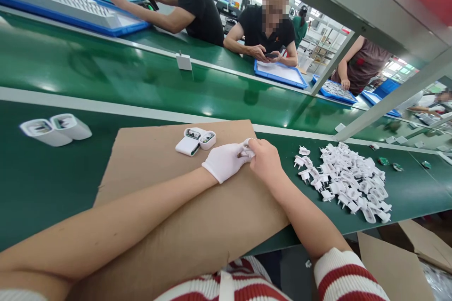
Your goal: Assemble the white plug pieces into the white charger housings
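Note:
My left hand [225,161], in a white glove, and my bare right hand [265,160] meet over a cardboard sheet [197,211]. Both are closed, fingertips together on a small white plastic part [248,151]. Fingers cover most of that part, so its exact kind is unclear. Just left of the gloved hand, open white charger housings [189,145] lie on the cardboard with circuit boards showing inside. To the right of my bare hand is a heap of white plug parts [353,181] with pins.
Two white open-ended housings [72,129] lie on the green bench at left. Beyond a pale rail runs a green conveyor belt [123,80] carrying a white charger [183,61]. Small circuit boards [383,161] lie far right. A slanted metal post [388,89] stands there. Co-workers sit across with blue trays [280,75].

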Action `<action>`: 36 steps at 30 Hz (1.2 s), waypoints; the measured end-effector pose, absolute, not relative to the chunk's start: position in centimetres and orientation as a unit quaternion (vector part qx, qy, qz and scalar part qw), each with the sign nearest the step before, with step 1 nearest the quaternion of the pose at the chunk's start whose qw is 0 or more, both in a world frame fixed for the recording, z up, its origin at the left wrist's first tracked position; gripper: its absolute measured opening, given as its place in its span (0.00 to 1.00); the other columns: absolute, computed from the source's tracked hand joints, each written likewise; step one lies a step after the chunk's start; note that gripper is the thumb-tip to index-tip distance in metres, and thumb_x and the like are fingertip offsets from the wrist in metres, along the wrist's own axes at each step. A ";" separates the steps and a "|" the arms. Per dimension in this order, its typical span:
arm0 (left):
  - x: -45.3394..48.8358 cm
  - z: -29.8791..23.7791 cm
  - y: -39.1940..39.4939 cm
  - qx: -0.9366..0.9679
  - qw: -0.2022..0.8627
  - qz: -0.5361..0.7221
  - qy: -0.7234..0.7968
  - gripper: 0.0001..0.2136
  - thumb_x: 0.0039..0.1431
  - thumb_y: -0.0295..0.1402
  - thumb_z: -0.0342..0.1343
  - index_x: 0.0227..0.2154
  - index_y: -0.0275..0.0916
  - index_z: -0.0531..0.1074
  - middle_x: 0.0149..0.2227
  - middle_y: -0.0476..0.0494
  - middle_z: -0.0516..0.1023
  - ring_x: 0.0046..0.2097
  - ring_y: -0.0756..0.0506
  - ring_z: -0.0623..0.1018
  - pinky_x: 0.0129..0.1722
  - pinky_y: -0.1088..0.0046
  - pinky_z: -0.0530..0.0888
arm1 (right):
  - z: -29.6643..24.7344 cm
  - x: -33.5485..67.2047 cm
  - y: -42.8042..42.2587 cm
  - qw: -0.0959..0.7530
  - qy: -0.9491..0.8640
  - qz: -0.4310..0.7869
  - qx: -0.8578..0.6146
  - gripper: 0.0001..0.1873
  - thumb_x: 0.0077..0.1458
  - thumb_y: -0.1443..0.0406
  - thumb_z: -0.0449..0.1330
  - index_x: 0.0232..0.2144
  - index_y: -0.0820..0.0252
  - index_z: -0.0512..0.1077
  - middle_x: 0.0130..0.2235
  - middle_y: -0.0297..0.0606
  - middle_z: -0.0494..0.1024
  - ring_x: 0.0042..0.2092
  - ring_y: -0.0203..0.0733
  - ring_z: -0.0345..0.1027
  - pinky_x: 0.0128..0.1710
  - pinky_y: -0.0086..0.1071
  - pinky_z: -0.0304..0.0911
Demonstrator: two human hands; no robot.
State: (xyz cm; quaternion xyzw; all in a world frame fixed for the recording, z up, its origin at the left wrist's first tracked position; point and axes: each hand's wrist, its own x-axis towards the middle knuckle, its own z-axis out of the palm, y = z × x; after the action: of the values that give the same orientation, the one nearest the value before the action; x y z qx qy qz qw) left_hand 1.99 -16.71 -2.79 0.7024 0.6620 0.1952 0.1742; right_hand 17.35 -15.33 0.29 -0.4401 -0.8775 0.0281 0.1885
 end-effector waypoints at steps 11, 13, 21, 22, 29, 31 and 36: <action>0.6 -3.6 -14.6 0.698 0.315 0.256 0.590 0.16 0.55 0.51 0.60 0.37 0.43 0.78 0.40 0.48 0.85 0.43 0.39 0.82 0.44 0.67 0.75 | -1.3 18.5 -13.6 0.341 -0.777 0.294 -0.440 0.20 0.48 0.76 0.56 0.42 0.55 0.76 0.43 0.34 0.83 0.43 0.42 0.77 0.47 0.33 0.70; 0.7 -4.0 -14.8 0.695 0.313 0.261 0.593 0.17 0.55 0.51 0.61 0.38 0.44 0.79 0.41 0.48 0.85 0.44 0.39 0.82 0.44 0.67 0.75 | -1.3 19.1 -13.2 0.347 -0.757 0.366 -0.416 0.17 0.49 0.75 0.57 0.40 0.56 0.76 0.42 0.33 0.83 0.43 0.41 0.78 0.48 0.33 0.71; 1.4 -3.8 -15.5 0.687 0.304 0.268 0.603 0.18 0.59 0.52 0.59 0.43 0.46 0.80 0.43 0.50 0.85 0.45 0.40 0.82 0.45 0.68 0.75 | 0.0 18.4 -13.9 0.279 -0.831 0.192 -0.441 0.18 0.43 0.79 0.53 0.32 0.55 0.70 0.37 0.32 0.79 0.40 0.42 0.73 0.38 0.30 0.63; 1.5 -3.7 -15.6 0.686 0.296 0.266 0.610 0.19 0.59 0.51 0.58 0.47 0.48 0.80 0.45 0.50 0.85 0.46 0.40 0.82 0.46 0.68 0.74 | 0.3 18.2 -14.0 0.263 -0.836 0.170 -0.452 0.17 0.42 0.79 0.53 0.31 0.55 0.68 0.36 0.32 0.79 0.39 0.42 0.72 0.36 0.30 0.61; 2.0 -3.3 -16.5 0.690 0.200 0.217 0.661 0.19 0.63 0.47 0.57 0.53 0.51 0.78 0.52 0.48 0.83 0.52 0.37 0.82 0.48 0.67 0.75 | 0.4 18.2 -14.2 0.246 -0.824 0.201 -0.469 0.16 0.44 0.79 0.56 0.31 0.53 0.66 0.37 0.30 0.81 0.40 0.42 0.76 0.38 0.30 0.63; 2.0 -3.1 -16.5 0.698 0.182 0.204 0.662 0.18 0.62 0.49 0.56 0.50 0.49 0.78 0.52 0.46 0.83 0.52 0.37 0.81 0.47 0.67 0.76 | -0.3 18.1 -14.1 0.272 -0.804 0.233 -0.474 0.17 0.45 0.78 0.56 0.33 0.53 0.69 0.38 0.29 0.82 0.42 0.42 0.77 0.42 0.31 0.67; 1.7 -1.4 -14.7 0.710 0.233 0.148 0.648 0.16 0.58 0.50 0.58 0.38 0.43 0.79 0.41 0.43 0.83 0.44 0.37 0.82 0.45 0.67 0.75 | -0.9 19.5 -12.9 0.343 -0.745 0.354 -0.450 0.23 0.52 0.73 0.62 0.50 0.51 0.74 0.49 0.33 0.83 0.47 0.41 0.79 0.52 0.35 0.72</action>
State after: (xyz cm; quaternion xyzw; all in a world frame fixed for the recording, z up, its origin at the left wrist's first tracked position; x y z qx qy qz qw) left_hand 1.73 -14.74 -1.41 0.7096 0.6483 0.1482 0.2330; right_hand 19.45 -12.92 -0.86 -0.4500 -0.7446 0.3542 0.3431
